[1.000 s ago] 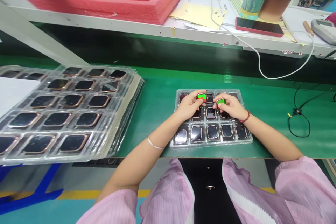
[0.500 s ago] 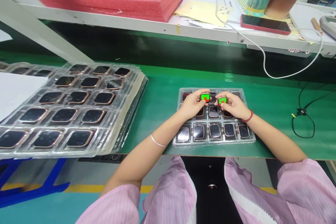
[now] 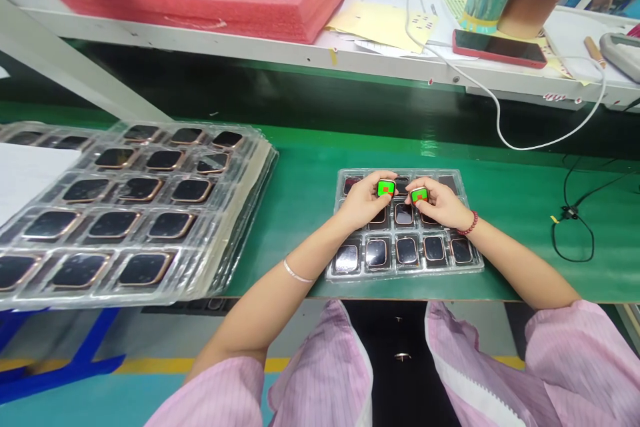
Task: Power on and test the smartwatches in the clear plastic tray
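Note:
My left hand [image 3: 361, 201] grips a small square watch [image 3: 386, 189] whose lit screen is green with a red patch. A second watch [image 3: 419, 196] with the same kind of green and red screen is held in my right hand [image 3: 445, 203], thumb at its lower edge. Both hands are over a clear plastic tray [image 3: 405, 272] on the green table. Dark-screened square watches [image 3: 407, 250] sit in its compartments. My hands hide part of the tray's upper rows.
At the left stands a stack of clear trays [image 3: 200, 267] with dark-screened watches. A white shelf [image 3: 250, 47] crosses behind, bearing pink foam [image 3: 280, 20], papers and a phone [image 3: 500, 48]. A white cable [image 3: 497, 107] hangs down. A black cable [image 3: 573, 257] lies at right.
The whole view has shifted slightly, so most things appear a little farther left. Both hands keep hold of their watches, and the red patches on the lit screens look smaller.

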The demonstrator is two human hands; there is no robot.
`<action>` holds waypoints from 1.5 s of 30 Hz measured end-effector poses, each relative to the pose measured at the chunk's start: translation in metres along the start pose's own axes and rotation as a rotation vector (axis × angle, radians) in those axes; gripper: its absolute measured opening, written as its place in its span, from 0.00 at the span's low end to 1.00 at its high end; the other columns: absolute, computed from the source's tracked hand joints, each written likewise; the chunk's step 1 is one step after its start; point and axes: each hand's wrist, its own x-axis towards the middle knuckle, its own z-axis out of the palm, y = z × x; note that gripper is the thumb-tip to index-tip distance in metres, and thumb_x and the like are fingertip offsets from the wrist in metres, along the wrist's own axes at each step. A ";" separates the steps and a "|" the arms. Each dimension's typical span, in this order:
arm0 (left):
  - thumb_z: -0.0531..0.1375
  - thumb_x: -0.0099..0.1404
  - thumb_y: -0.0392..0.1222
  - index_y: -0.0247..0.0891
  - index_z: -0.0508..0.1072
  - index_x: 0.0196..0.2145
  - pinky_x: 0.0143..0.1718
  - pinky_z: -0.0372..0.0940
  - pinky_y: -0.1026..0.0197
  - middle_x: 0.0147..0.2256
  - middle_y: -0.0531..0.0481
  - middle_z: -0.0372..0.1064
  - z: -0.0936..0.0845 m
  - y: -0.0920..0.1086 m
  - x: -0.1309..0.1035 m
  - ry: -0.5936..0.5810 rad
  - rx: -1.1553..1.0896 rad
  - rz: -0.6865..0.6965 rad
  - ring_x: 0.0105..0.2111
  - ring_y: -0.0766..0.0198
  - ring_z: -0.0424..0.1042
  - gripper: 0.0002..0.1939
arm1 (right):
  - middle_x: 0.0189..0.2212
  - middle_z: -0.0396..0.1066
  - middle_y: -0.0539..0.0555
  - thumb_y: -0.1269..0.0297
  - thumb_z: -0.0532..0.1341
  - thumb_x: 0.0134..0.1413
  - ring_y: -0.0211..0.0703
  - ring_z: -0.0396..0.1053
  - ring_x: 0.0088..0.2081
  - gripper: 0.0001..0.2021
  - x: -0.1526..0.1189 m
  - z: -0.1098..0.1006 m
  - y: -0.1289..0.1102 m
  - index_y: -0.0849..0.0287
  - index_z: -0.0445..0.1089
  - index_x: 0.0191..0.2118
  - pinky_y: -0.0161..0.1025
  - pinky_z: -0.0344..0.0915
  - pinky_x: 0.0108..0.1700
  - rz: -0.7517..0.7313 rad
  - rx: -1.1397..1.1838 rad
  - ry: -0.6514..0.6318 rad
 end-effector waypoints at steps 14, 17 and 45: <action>0.64 0.59 0.34 0.35 0.72 0.52 0.43 0.71 0.59 0.42 0.45 0.76 0.000 0.006 0.000 0.008 -0.053 -0.029 0.39 0.60 0.77 0.22 | 0.48 0.76 0.57 0.72 0.56 0.60 0.40 0.77 0.36 0.20 0.000 -0.003 0.005 0.55 0.64 0.57 0.40 0.76 0.39 0.066 0.048 -0.021; 0.62 0.64 0.39 0.35 0.72 0.53 0.37 0.72 0.60 0.41 0.44 0.77 0.000 0.007 0.000 0.004 -0.083 -0.054 0.35 0.61 0.77 0.20 | 0.47 0.76 0.57 0.71 0.58 0.60 0.40 0.77 0.36 0.19 0.000 -0.002 0.005 0.55 0.65 0.56 0.39 0.75 0.38 0.056 0.066 -0.017; 0.63 0.55 0.35 0.36 0.72 0.53 0.49 0.69 0.55 0.45 0.44 0.77 0.001 0.008 0.000 -0.012 -0.052 -0.049 0.45 0.56 0.78 0.26 | 0.38 0.77 0.55 0.70 0.59 0.58 0.40 0.74 0.35 0.13 0.002 -0.001 0.000 0.59 0.67 0.49 0.37 0.73 0.35 0.074 0.088 0.012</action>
